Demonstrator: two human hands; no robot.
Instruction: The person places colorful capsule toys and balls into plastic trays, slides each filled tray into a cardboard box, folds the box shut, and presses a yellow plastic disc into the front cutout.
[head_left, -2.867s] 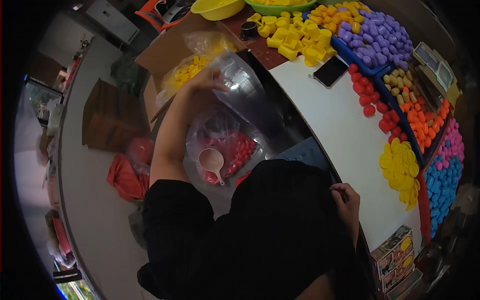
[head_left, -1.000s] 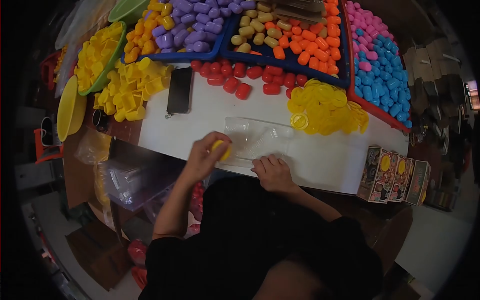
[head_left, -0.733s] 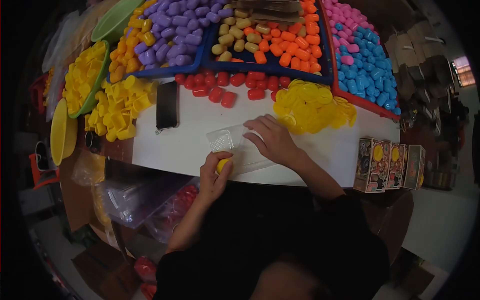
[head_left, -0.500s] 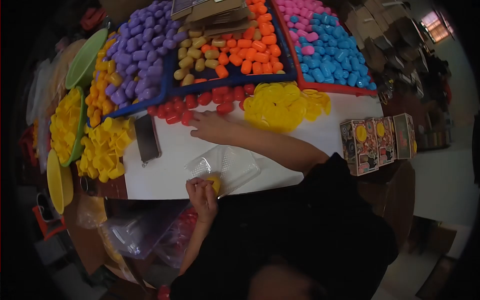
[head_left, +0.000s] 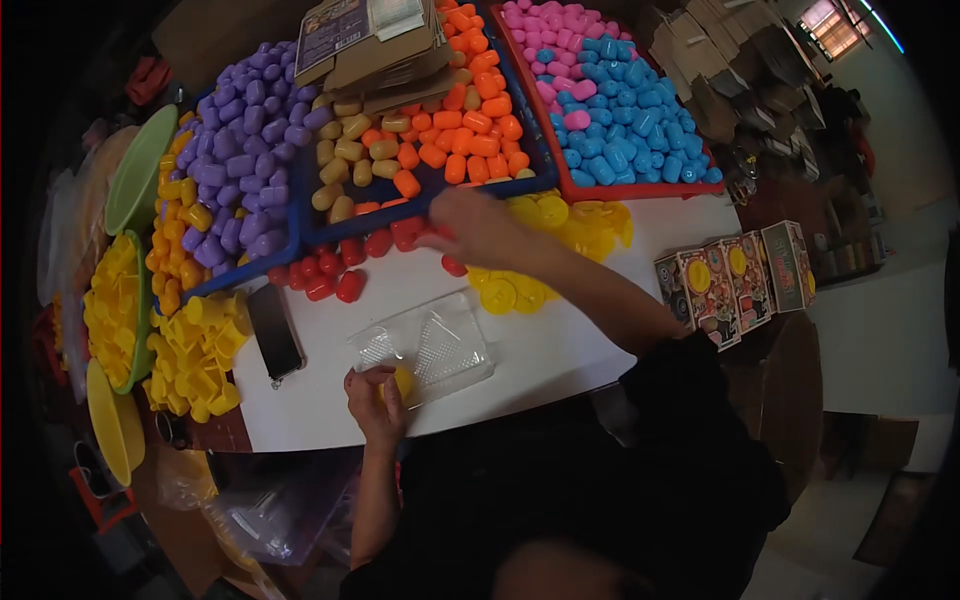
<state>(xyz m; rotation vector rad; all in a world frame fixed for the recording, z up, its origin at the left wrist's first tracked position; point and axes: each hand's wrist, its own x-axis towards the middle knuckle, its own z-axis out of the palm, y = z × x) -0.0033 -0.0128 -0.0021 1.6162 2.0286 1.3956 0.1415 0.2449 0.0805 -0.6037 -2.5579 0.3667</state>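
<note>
My left hand (head_left: 378,402) is at the table's front edge, its fingers closed round a yellow piece (head_left: 403,383) beside the left end of a clear plastic tray (head_left: 452,350). My right hand (head_left: 470,228) reaches across to the far side, over the right end of a row of red capsules (head_left: 350,285) and next to the blue tray's rim. It is blurred, and its fingertips and anything in them cannot be made out. A pile of yellow discs (head_left: 550,215) lies partly behind my right forearm.
A blue tray (head_left: 375,212) holds purple, tan and orange capsules, with flat cartons (head_left: 385,60) on top. A red tray (head_left: 640,190) holds pink and blue ones. Yellow parts (head_left: 195,360), a phone (head_left: 274,332), green bowls (head_left: 145,170) and printed boxes (head_left: 740,275) stand around.
The head view has shifted. My right hand has moved right along the red capsules, toward the yellow discs. My left hand still holds the yellow piece by the clear tray.
</note>
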